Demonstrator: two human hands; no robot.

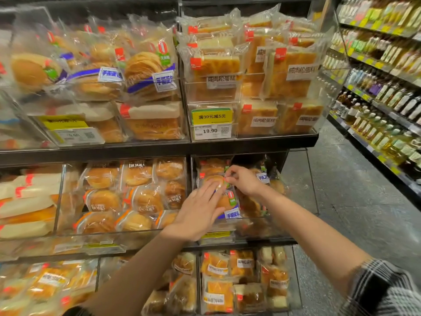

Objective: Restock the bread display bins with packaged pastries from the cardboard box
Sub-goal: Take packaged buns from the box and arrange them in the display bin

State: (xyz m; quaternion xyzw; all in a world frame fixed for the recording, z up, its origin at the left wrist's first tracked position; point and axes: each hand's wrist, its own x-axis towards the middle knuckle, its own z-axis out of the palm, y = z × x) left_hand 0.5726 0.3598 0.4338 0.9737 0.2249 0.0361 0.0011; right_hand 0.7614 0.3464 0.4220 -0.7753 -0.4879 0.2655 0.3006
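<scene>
Both hands reach into the clear middle-shelf bin (293, 231) at the right. My left hand (200, 210) lies flat with straight fingers on a packaged round pastry (227, 202) that bears a blue and white label. My right hand (242, 180) pinches the top edge of a pastry wrapper (227, 182) just above that. More round pastries (211, 169) lie behind in the same bin. The cardboard box is not in view.
Clear bins of packaged bread fill three shelf levels: square cakes (287, 74) top right, buns (136, 197) middle left, more cakes (216, 281) below. A yellow price tag (211, 122) fronts the upper bin. A grey aisle floor (353, 201) runs past bottle shelves (387, 99) on the right.
</scene>
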